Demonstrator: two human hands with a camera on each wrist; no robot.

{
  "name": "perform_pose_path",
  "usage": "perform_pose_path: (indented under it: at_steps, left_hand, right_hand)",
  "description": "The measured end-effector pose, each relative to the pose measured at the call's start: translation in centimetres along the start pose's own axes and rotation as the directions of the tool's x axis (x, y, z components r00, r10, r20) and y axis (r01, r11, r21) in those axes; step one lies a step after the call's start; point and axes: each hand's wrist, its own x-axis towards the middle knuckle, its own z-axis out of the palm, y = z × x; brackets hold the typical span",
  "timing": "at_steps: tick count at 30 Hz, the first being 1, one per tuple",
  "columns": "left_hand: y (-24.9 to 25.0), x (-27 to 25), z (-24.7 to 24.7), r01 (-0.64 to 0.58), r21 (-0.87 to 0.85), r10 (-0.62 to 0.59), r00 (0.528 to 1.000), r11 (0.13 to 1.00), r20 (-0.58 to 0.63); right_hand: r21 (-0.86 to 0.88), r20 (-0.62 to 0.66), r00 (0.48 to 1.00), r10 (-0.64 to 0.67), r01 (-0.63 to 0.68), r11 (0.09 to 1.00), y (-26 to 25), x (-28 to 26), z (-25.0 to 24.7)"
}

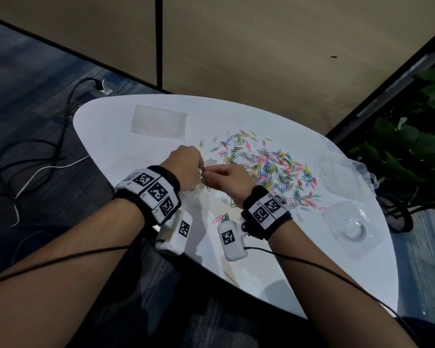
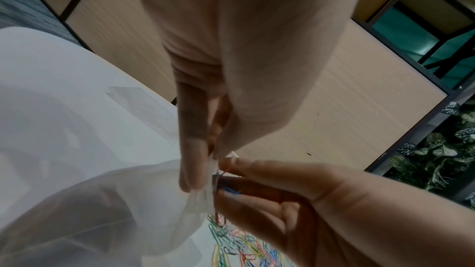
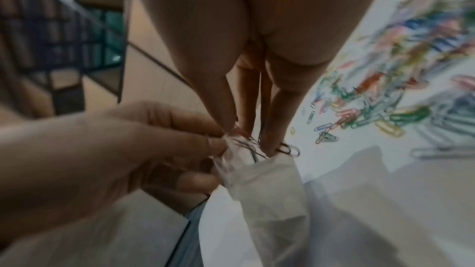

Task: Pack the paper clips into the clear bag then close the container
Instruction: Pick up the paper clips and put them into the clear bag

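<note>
Colourful paper clips [image 1: 274,169] lie scattered in a heap at the middle of the white table [image 1: 106,114]. My left hand [image 1: 186,169] pinches the mouth of a clear bag [image 2: 128,210], which hangs down from the fingers toward the table. My right hand [image 1: 224,177] meets it at the bag's opening and pinches a few paper clips [image 3: 246,143], their ends poking into the mouth of the bag [image 3: 267,186]. The right wrist view shows the heap [image 3: 372,92] just right of the fingers. How much is inside the bag is hidden.
A second flat clear bag [image 1: 158,121] lies at the table's far left. A clear plastic container [image 1: 347,179] sits at the right edge, with a clear moulded tray [image 1: 347,227] nearer me. Cables run over the floor on the left; plants stand to the right.
</note>
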Motion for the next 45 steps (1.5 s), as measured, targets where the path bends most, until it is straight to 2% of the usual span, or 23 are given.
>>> perform_pose_path:
  at_steps: [3, 6, 7, 8, 9, 10, 11, 13, 14, 15, 17, 20, 23, 26, 31, 34, 36, 38, 41, 43, 45]
  left_hand:
    - [-0.3, 0.2, -0.1, 0.0, -0.017, 0.0, 1.0, 1.0, -0.016]
    - [-0.4, 0.1, -0.3, -0.006, -0.032, 0.005, 1.0, 0.999, -0.028]
    - [-0.4, 0.1, -0.3, -0.005, -0.028, 0.004, 0.999, 1.0, -0.032]
    - [-0.3, 0.0, -0.4, -0.004, -0.025, 0.003, 0.999, 1.0, -0.034]
    - [-0.4, 0.0, -0.4, -0.002, -0.023, 0.001, 1.0, 1.0, -0.029]
    - [-0.3, -0.1, -0.5, 0.002, -0.019, -0.002, 1.0, 1.0, -0.024]
    - [-0.3, -0.1, -0.6, 0.005, -0.012, -0.005, 1.0, 1.0, -0.021]
    - [-0.2, -0.1, -0.7, 0.006, 0.007, -0.006, 1.0, 1.0, -0.016]
    - [-0.2, -0.1, -0.7, 0.006, 0.015, -0.006, 1.0, 1.0, -0.012]
    - [-0.3, -0.2, -0.7, 0.007, 0.019, -0.007, 1.0, 1.0, -0.008]
    - [-0.4, -0.3, -0.7, 0.011, 0.018, -0.01, 1.0, 1.0, -0.008]
    - [-0.4, -0.3, -0.5, 0.012, 0.011, -0.012, 1.0, 1.0, -0.013]
    - [-0.4, -0.3, -0.5, 0.019, 0.017, -0.018, 1.0, 1.0, -0.017]
    - [-0.3, -0.1, -0.4, 0.016, 0.018, -0.016, 1.0, 1.0, -0.009]
    - [-0.2, -0.2, -0.2, 0.021, 0.031, -0.021, 1.0, 0.999, -0.002]
    - [-0.2, -0.3, 0.1, 0.023, 0.038, -0.024, 1.0, 0.999, 0.007]
    - [-0.1, -0.4, 0.2, 0.024, 0.033, -0.025, 1.0, 0.999, 0.016]
    - [-0.1, -0.4, 0.2, 0.022, 0.029, -0.023, 0.999, 0.999, 0.022]
    - [-0.1, -0.4, 0.2, 0.023, 0.031, -0.024, 1.0, 0.999, 0.015]
    - [-0.1, -0.4, 0.1, 0.019, 0.032, -0.019, 1.0, 0.999, 0.004]
    - [-0.1, -0.4, 0.1, 0.011, 0.034, -0.011, 1.0, 0.999, 0.007]
  right_hand:
    - [-0.175, 0.042, 0.996, -0.077, 0.083, 0.981, -0.2, -0.1, -0.1]
    - [-0.087, 0.009, 0.99, -0.143, 0.143, 0.986, -0.6, -1.0, -1.6]
    - [-0.115, -0.01, 0.987, -0.162, 0.159, 0.98, -0.3, -1.2, -2.0]
    - [-0.237, -0.007, 0.982, -0.191, 0.184, 0.954, 0.4, -1.5, -2.5]
    - [-0.441, 0.05, 0.974, -0.221, 0.22, 0.87, 1.4, -1.9, -2.7]
    - [-0.642, 0.171, 0.96, -0.223, 0.28, 0.713, 3.0, -2.6, -2.8]
    - [-0.775, 0.333, 0.925, -0.184, 0.379, 0.506, 4.8, -3.4, -2.8]
    - [-0.787, 0.603, 0.794, -0.078, 0.608, 0.106, 8.4, -4.9, -3.4]
    - [-0.745, 0.667, 0.744, -0.037, 0.666, -0.039, 10.0, -5.5, -3.9]
    - [-0.726, 0.681, 0.733, -0.008, 0.674, -0.136, 11.4, -5.8, -4.6]
    - [-0.766, 0.623, 0.782, -0.014, 0.606, -0.213, 12.8, -5.7, -6.3]
    - [-0.89, 0.432, 0.897, -0.095, 0.407, -0.207, 13.1, -4.9, -8.5]
    - [-0.955, 0.274, 0.959, -0.074, 0.262, -0.142, 13.1, -3.8, -9.7]
    - [-0.969, 0.242, 0.969, -0.049, 0.238, -0.066, 13.2, -2.8, -9.7]
    - [-0.964, 0.265, 0.944, -0.198, 0.264, -0.029, 12.9, -2.7, -8.7]
    - [-0.971, 0.227, 0.953, -0.203, 0.237, 0.029, 11.3, -2.0, -8.4]
    - [-0.975, 0.136, 0.969, -0.207, 0.168, 0.143, 10.2, -1.5, -8.4]
    - [-0.936, -0.028, 0.98, -0.197, 0.044, 0.349, 9.0, -1.0, -8.6]
    - [-0.761, -0.237, 0.968, -0.084, -0.132, 0.635, 7.7, -0.3, -9.2]
    - [-0.668, -0.297, 0.953, -0.061, -0.162, 0.727, 7.4, -0.3, -9.9]
    - [-0.697, -0.299, 0.952, -0.061, -0.174, 0.696, 7.2, -0.8, -10.5]
